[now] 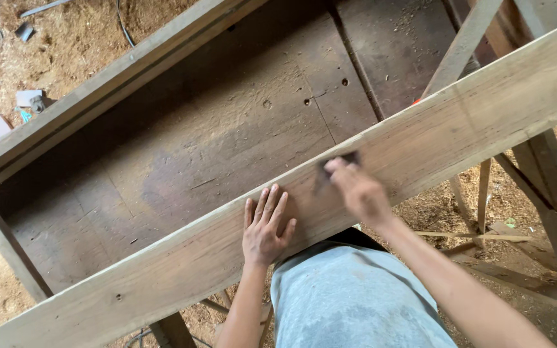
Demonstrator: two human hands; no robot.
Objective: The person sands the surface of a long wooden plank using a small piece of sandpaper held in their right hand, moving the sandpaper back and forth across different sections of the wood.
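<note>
A long pale wooden plank (459, 122) runs on a slant from the lower left to the upper right across a dark workbench (214, 142). My left hand (265, 225) lies flat on the plank with fingers spread, pressing it down. My right hand (359, 190) is blurred with motion just to the right. Its fingers press a small dark piece, likely sandpaper (346, 158), against the plank's face.
The bench has a raised wooden rail (98, 90) along its far side and several holes in its top. Sawdust covers the floor (66, 38), with cables and small scraps at the upper left. Wooden trestle legs (549, 187) and loose sticks stand at the right.
</note>
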